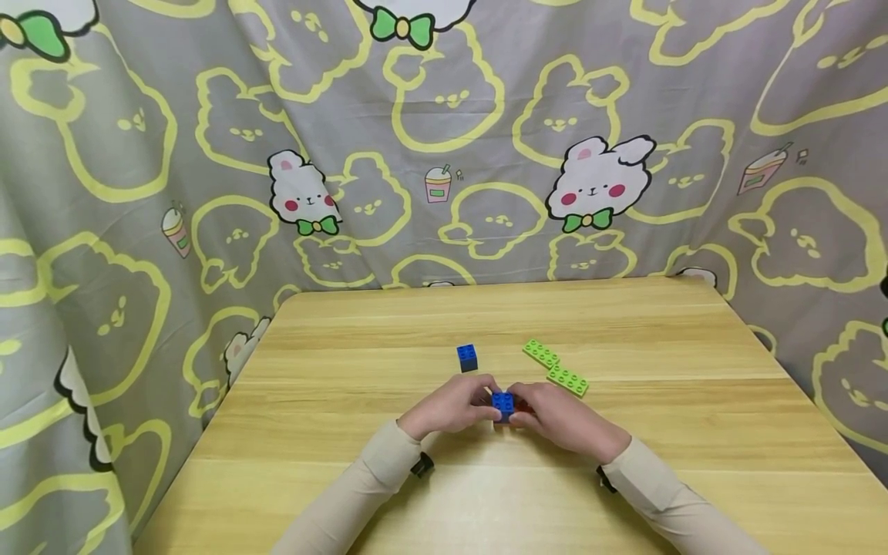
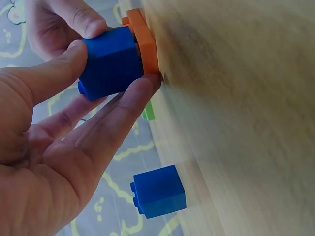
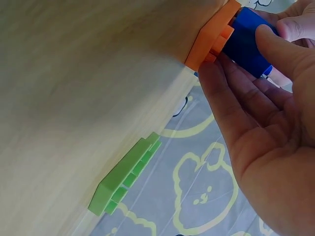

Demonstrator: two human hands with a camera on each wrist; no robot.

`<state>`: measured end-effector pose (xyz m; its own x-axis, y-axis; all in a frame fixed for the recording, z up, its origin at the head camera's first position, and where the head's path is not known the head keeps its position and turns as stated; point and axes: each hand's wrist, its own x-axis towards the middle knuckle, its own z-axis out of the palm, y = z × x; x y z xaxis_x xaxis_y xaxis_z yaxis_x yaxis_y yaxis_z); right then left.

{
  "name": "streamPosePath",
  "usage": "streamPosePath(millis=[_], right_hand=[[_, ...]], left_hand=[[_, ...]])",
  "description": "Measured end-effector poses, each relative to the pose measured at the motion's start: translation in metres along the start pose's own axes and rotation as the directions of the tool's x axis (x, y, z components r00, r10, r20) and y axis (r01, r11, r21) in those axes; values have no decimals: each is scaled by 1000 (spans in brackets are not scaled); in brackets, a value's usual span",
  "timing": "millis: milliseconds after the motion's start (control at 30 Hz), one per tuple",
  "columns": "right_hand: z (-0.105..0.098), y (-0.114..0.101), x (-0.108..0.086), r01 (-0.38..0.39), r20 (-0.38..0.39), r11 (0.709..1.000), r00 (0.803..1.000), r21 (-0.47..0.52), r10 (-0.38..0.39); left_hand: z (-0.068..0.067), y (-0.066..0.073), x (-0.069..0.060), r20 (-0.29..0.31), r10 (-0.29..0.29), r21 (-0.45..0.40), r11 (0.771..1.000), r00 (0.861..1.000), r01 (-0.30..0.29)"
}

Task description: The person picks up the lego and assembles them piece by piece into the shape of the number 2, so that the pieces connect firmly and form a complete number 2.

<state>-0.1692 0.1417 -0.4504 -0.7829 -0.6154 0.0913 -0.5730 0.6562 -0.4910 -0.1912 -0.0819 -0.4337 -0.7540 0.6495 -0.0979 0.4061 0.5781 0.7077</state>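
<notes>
A left hand (image 1: 451, 405) and a right hand (image 1: 565, 416) pinch a blue block (image 1: 502, 403) from opposite sides, the block between their fingertips, atop an orange brick (image 2: 146, 46).

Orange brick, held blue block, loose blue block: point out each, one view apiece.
Orange brick (image 2: 147, 49): left wrist view, on its side face.
Held blue block (image 1: 502, 402): head view, on its studded top.
Loose blue block (image 2: 160, 191): left wrist view, on its side wall.

Bright head view, pale glare on near tabletop (image 1: 479, 505), dimmer wrist views, soft shadow beside orange brick (image 2: 146, 45)
</notes>
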Motion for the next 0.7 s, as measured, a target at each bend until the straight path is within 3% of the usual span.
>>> streamPosePath(millis=[700], right_hand=[[3,-1,1,-4,-9,1000,1000,-19,4]], left_hand=[[1,1,0,3,-3,22,1000,1000,3]])
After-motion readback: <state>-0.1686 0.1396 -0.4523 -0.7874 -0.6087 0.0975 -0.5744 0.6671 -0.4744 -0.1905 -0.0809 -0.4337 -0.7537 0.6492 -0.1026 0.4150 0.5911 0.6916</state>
